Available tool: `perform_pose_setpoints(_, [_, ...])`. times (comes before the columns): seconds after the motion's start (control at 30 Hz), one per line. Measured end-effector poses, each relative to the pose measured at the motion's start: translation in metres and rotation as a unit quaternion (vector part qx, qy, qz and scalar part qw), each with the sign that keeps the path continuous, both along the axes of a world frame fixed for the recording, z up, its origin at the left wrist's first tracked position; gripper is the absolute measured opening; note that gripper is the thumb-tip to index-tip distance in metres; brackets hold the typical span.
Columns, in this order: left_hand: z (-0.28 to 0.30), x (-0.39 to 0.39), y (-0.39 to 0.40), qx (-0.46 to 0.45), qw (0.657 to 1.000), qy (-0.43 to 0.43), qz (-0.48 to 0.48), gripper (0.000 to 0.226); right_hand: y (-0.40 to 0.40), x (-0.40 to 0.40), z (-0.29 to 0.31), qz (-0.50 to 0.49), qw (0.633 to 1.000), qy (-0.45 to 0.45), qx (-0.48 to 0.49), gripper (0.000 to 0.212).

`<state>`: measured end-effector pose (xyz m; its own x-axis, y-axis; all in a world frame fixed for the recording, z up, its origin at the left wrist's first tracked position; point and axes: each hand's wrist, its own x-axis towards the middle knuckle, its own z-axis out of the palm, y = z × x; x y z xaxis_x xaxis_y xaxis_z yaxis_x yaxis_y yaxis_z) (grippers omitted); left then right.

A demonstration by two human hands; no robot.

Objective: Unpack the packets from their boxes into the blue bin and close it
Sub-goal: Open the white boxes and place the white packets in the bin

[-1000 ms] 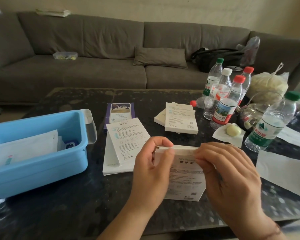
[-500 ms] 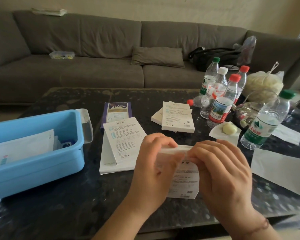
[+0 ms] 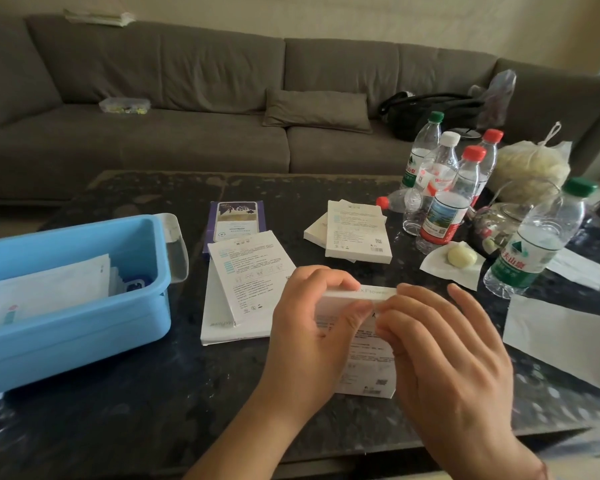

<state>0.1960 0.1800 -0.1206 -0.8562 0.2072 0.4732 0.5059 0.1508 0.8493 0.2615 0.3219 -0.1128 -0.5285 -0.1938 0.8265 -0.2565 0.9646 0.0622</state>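
Held up over the dark speckled stone table (image 3: 118,420): a flat white cardboard box with small grey print (image 3: 368,358), standing on its bottom edge, top edge up. Left hand (image 3: 312,327) curled round the box's left side, fingers hooked over the top edge, thumb pressed on the front. Right hand (image 3: 444,351) at the top right corner, thumb and first finger pinching the top flap (whether the flap is open yet, cannot tell), other fingers spread loose.

Just left of the grip, flat on the table: a stack of two white printed boxes (image 3: 243,289), the top one turned a bit. Behind that stack, a purple flat box with a picture on it (image 3: 236,220). Behind the grip, well apart: two more white boxes piled together (image 3: 357,233).

Far left of the grip: the blue plastic bin (image 3: 84,327), lid off, with white flat packets (image 3: 49,292) lying inside.

Right of the grip and further back: a bunch of clear plastic water bottles with red, white and green caps (image 3: 444,188), one more green-capped bottle (image 3: 534,244) closer, a pale round lump on a white paper napkin (image 3: 461,256), and a plain white paper sheet (image 3: 568,337). Behind everything, a long grey cloth sofa (image 3: 187,98).
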Motion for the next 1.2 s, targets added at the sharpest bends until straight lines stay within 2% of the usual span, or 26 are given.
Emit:
perform_pose_setpoints(0.13, [-0.002,0.0,0.001,0.004,1.0,0.016,0.0,0.016,0.0,0.0,-0.002,-0.005,1.0,0.003,0.012,0.007])
perform_pose_setpoints(0.3, [-0.007,-0.002,-0.001,-0.004,0.994,0.11,-0.003,0.017,0.003,-0.001,-0.01,0.023,1.0,0.017,-0.01,0.006])
perform_pose_setpoints(0.4, [-0.005,-0.002,-0.001,-0.012,0.993,0.117,-0.009,0.019,0.005,-0.002,-0.019,0.04,0.999,0.034,-0.013,0.006])
perform_pose_setpoints(0.5, [-0.004,-0.002,-0.002,-0.022,0.994,0.11,-0.005,0.022,0.006,-0.005,-0.034,0.027,0.999,0.027,0.019,0.019])
perform_pose_setpoints(0.57, [-0.003,-0.002,-0.003,-0.022,0.994,0.102,-0.02,0.023,0.006,-0.005,-0.041,0.035,0.999,0.016,0.013,0.016])
perform_pose_setpoints(0.7, [-0.003,-0.003,-0.006,-0.034,0.995,0.085,-0.035,0.022,0.004,0.001,-0.035,0.085,0.988,0.04,-0.122,0.012])
perform_pose_setpoints(0.83, [-0.003,-0.003,-0.005,-0.032,0.995,0.085,-0.035,0.026,-0.001,-0.007,-0.018,0.078,0.952,0.025,-0.295,0.028])
perform_pose_setpoints(0.93, [-0.005,-0.005,-0.004,-0.035,0.994,0.095,-0.029,0.021,-0.002,-0.015,-0.013,0.086,0.947,-0.003,-0.311,0.035])
perform_pose_setpoints(1.1, [-0.003,-0.007,-0.005,-0.048,0.995,0.08,-0.041,0.023,0.0,-0.009,-0.028,0.054,0.968,0.057,-0.24,0.027])
perform_pose_setpoints(1.17, [-0.003,-0.008,-0.006,-0.059,0.993,0.091,-0.033,0.024,-0.001,-0.007,-0.034,0.07,0.944,0.025,-0.323,0.033])
perform_pose_setpoints(1.2, [-0.003,-0.009,-0.007,-0.065,0.993,0.094,-0.032,0.024,-0.002,-0.007,-0.034,0.089,0.915,0.002,-0.393,0.036])
